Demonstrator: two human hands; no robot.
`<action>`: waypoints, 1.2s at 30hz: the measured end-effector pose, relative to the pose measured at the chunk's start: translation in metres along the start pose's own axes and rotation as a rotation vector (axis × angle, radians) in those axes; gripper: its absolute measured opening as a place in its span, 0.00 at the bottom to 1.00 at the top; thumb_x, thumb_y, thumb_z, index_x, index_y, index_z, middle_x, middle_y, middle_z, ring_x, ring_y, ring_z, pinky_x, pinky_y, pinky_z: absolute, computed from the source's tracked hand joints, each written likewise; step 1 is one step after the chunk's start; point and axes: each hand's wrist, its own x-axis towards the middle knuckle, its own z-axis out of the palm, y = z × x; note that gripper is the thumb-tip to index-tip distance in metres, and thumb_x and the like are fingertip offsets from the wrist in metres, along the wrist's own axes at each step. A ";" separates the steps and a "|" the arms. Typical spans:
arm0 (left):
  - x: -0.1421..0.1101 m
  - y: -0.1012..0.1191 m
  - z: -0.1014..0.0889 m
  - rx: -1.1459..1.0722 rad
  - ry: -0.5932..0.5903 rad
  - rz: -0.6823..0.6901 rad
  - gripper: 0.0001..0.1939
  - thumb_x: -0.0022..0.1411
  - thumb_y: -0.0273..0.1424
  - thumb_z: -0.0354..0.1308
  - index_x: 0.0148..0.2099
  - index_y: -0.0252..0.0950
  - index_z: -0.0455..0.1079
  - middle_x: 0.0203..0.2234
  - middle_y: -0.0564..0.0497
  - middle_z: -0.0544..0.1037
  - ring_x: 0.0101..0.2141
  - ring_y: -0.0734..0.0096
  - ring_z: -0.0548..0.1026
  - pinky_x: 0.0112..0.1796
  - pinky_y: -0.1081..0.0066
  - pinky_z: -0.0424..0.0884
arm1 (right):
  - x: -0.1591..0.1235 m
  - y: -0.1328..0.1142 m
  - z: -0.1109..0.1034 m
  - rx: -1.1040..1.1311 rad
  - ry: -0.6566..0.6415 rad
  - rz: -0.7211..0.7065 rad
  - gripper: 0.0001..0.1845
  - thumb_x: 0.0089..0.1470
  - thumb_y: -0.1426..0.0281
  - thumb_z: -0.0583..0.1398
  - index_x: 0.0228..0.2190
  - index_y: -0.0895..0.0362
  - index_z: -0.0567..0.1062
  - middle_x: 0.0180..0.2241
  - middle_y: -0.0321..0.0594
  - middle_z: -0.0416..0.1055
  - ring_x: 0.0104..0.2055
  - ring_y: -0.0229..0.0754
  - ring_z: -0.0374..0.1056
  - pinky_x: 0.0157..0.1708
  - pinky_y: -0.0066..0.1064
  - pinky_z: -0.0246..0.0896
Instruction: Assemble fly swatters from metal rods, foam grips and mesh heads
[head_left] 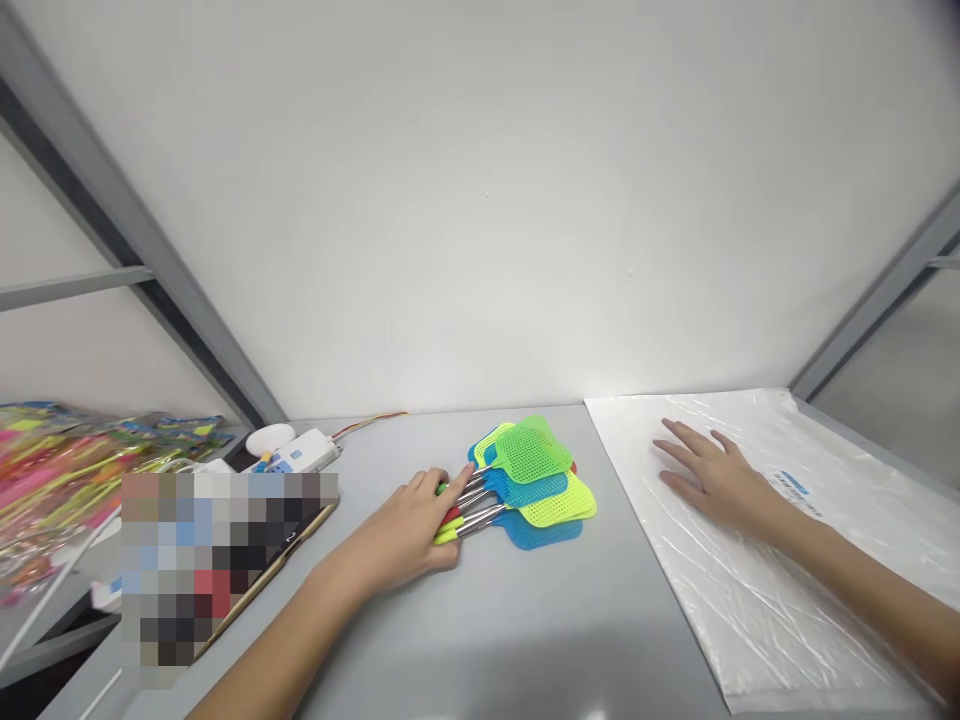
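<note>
Several fly swatters lie in a fanned stack at the middle of the grey table, their perforated heads green, yellow and blue. A bit of red shows behind them. My left hand wraps round the bundle of their handles, which have metal shafts and coloured grips. The grip ends are hidden under my palm. On the right, my right hand rests with spread fingers on a large white plastic bag, which lies flat and bears a small blue printed mark.
A white power strip and a white oval object sit at the back left, with thin wires by the wall. A pixelated patch covers something with a dark edge at the left. Colourful plastic-wrapped items lie beyond the left frame post.
</note>
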 end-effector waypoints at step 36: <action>0.022 -0.006 0.010 0.014 0.349 0.141 0.31 0.58 0.26 0.55 0.64 0.41 0.56 0.61 0.43 0.59 0.59 0.53 0.57 0.58 0.53 0.55 | 0.035 -0.233 -0.018 0.507 -0.396 -0.604 0.36 0.64 0.52 0.47 0.67 0.52 0.46 0.69 0.45 0.34 0.70 0.54 0.28 0.65 0.56 0.30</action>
